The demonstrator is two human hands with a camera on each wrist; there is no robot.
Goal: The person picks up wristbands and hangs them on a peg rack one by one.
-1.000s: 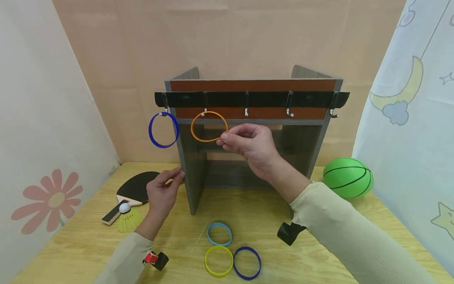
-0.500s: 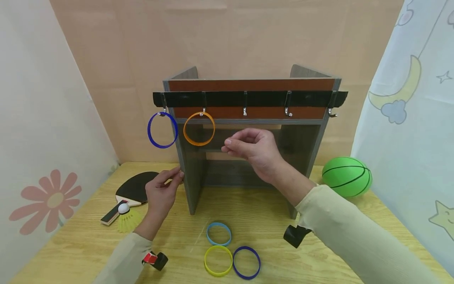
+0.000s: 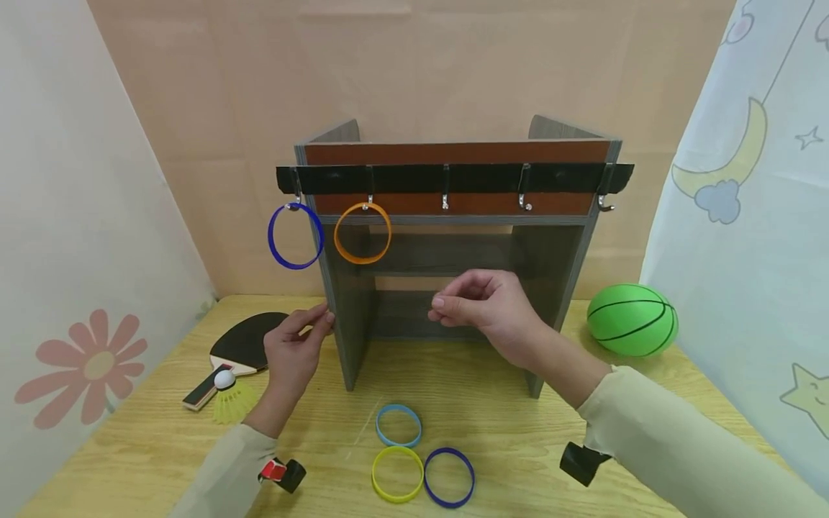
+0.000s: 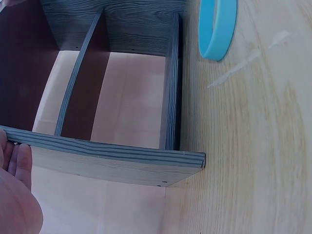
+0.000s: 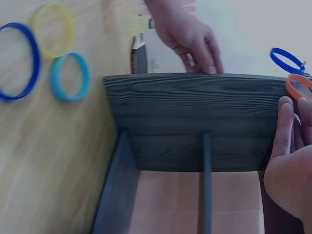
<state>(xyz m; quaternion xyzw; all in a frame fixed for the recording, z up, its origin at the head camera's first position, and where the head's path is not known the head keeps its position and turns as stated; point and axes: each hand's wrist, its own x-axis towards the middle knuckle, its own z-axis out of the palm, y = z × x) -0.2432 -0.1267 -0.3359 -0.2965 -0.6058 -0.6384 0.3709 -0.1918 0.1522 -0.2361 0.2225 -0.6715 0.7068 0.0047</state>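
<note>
My right hand (image 3: 488,309) is in front of the grey wooden shelf (image 3: 340,302), fingertips together and nothing between them. Above and left of it, an orange wristband (image 3: 363,260) hangs from the second hook of the black hook rail (image 3: 408,179). On the leftmost hook hangs a blue wristband (image 3: 296,266). My left hand (image 3: 296,345) touches the outer side of the shelf's left panel near its front edge; in the left wrist view its fingers (image 4: 22,165) lie against that panel. Light blue (image 3: 398,444), yellow (image 3: 396,498) and dark blue (image 3: 449,504) wristbands lie on the table.
A black table tennis bat (image 3: 246,342) lies left of the shelf, with a yellow shuttlecock (image 3: 232,403) by its handle. A green ball (image 3: 632,320) with black lines stands at the right. Several metal hooks, one of them a middle hook (image 3: 445,202), carry no band.
The right hand let go of the orange wristband, which now hangs on the second hook. That hand then moved down and to the right. The left hand stayed at the panel.
</note>
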